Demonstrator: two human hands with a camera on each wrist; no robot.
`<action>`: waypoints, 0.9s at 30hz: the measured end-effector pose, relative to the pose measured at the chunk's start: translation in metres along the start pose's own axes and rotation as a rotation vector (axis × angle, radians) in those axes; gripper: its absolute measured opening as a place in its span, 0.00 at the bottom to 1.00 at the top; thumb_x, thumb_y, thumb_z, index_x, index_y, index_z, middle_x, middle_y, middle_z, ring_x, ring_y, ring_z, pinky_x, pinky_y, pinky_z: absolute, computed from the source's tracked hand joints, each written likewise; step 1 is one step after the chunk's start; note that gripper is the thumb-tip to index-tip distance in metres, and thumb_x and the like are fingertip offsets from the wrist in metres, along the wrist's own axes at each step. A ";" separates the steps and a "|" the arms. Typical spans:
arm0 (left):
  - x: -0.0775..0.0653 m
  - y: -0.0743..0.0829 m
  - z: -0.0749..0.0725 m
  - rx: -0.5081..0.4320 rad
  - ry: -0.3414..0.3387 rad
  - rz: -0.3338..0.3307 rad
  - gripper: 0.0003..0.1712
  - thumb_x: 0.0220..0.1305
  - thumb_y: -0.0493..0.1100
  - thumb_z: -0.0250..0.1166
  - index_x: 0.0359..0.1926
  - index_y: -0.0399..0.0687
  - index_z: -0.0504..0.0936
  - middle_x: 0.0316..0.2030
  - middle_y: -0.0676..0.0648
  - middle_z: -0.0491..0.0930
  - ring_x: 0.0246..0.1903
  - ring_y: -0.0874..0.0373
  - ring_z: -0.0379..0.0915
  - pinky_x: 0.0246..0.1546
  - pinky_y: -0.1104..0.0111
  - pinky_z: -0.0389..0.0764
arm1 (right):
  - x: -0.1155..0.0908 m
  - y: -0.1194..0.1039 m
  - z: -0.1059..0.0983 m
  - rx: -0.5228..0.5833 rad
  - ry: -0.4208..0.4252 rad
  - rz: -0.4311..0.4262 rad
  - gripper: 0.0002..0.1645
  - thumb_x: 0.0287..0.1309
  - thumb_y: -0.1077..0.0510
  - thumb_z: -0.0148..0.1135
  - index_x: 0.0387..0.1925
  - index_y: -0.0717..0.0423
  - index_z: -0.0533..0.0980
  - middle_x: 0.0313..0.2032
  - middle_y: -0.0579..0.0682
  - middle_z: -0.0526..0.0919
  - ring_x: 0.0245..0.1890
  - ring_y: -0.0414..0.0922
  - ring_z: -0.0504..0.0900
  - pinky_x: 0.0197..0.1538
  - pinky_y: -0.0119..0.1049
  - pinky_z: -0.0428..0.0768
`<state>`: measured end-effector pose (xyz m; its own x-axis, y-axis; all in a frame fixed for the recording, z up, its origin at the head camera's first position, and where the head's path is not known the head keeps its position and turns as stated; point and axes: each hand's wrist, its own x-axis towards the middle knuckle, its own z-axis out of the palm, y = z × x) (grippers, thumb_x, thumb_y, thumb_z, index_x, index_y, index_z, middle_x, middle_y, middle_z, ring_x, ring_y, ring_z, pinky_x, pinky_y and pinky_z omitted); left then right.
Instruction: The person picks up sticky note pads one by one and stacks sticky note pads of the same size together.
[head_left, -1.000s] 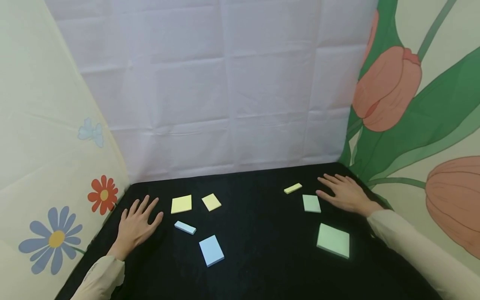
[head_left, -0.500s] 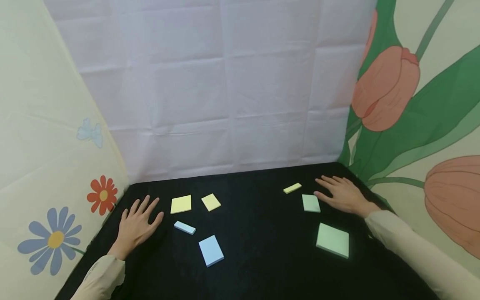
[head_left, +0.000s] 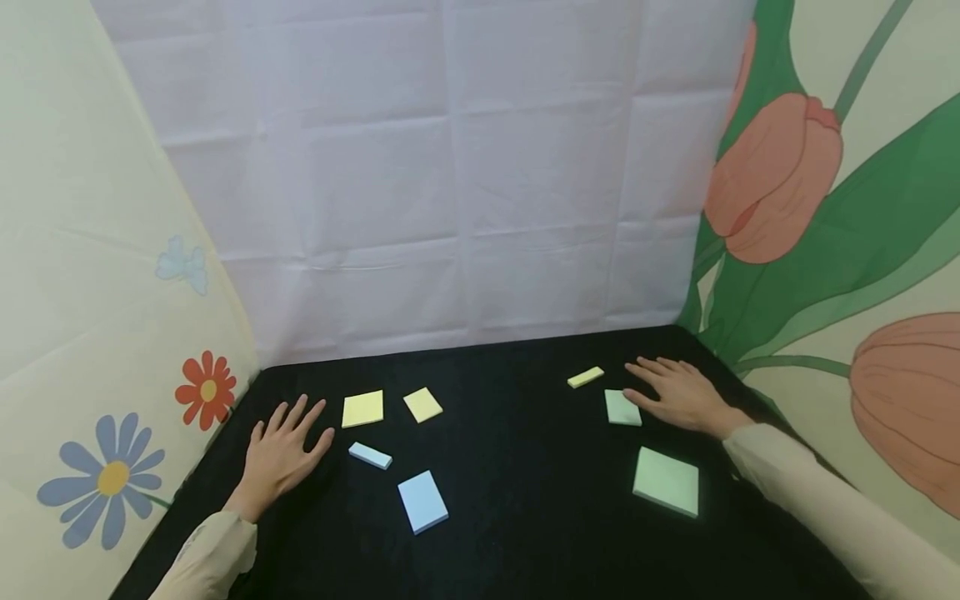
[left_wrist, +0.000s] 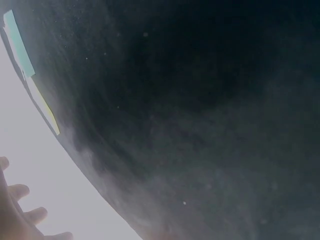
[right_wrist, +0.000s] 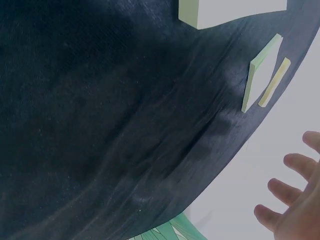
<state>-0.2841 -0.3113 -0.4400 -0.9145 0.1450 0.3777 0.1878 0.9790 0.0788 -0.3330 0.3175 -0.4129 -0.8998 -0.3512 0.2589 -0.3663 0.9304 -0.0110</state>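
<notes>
My left hand (head_left: pixel 283 454), fingers spread, is at the left of the black table, nearest a yellow sticky note pad (head_left: pixel 363 409) and a narrow blue pad (head_left: pixel 371 455). A smaller yellow pad (head_left: pixel 423 405) and a larger blue pad (head_left: pixel 423 502) lie farther right. On the other side, my right hand (head_left: pixel 684 397) has its fingers extended and holds nothing. Its thumb overlaps the corner of a small green pad (head_left: pixel 619 408) in the head view; whether they touch I cannot tell. A narrow yellow pad (head_left: pixel 585 377) lies beyond, and a larger green pad (head_left: pixel 666 482) lies nearer me.
Behind the black table (head_left: pixel 517 433) hangs a creased white cloth (head_left: pixel 450 167). Flower-printed panels stand on both sides, with blue and red flowers on the left one (head_left: pixel 90 317) and large tulips on the right one (head_left: pixel 907 242).
Both hands have shifted slightly inward: the left one to the right, the right one to the left and a little nearer. The sticky note pads have not moved.
</notes>
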 end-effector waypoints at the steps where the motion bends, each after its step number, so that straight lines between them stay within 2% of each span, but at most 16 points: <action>1: 0.000 0.000 0.000 0.001 -0.002 -0.001 0.38 0.68 0.62 0.56 0.72 0.49 0.66 0.71 0.34 0.59 0.69 0.31 0.51 0.61 0.32 0.50 | 0.000 -0.001 0.000 0.001 -0.002 -0.001 0.40 0.67 0.36 0.53 0.69 0.58 0.68 0.67 0.65 0.67 0.66 0.68 0.63 0.65 0.64 0.55; 14: -0.002 0.002 0.002 0.007 -0.018 -0.005 0.37 0.68 0.61 0.56 0.72 0.49 0.66 0.71 0.34 0.59 0.69 0.30 0.51 0.61 0.32 0.51 | 0.001 -0.008 0.002 0.012 -0.017 -0.009 0.40 0.67 0.36 0.54 0.69 0.58 0.67 0.67 0.65 0.67 0.65 0.68 0.64 0.64 0.65 0.57; 21: -0.001 0.008 0.002 0.015 -0.022 0.001 0.37 0.68 0.61 0.56 0.72 0.49 0.66 0.71 0.34 0.60 0.68 0.31 0.52 0.61 0.33 0.52 | 0.004 -0.008 0.007 0.015 -0.018 -0.021 0.42 0.67 0.33 0.52 0.69 0.59 0.68 0.66 0.66 0.69 0.64 0.68 0.66 0.63 0.65 0.59; 27: 0.002 0.011 0.005 0.010 -0.021 0.007 0.37 0.68 0.62 0.56 0.72 0.49 0.66 0.71 0.34 0.60 0.68 0.31 0.53 0.61 0.33 0.52 | 0.005 -0.008 0.007 0.023 -0.012 -0.044 0.40 0.67 0.35 0.54 0.68 0.59 0.68 0.65 0.66 0.69 0.63 0.68 0.67 0.63 0.64 0.60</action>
<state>-0.2854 -0.2996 -0.4431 -0.9204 0.1550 0.3589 0.1910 0.9793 0.0670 -0.3362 0.3077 -0.4184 -0.8855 -0.3932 0.2475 -0.4109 0.9114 -0.0222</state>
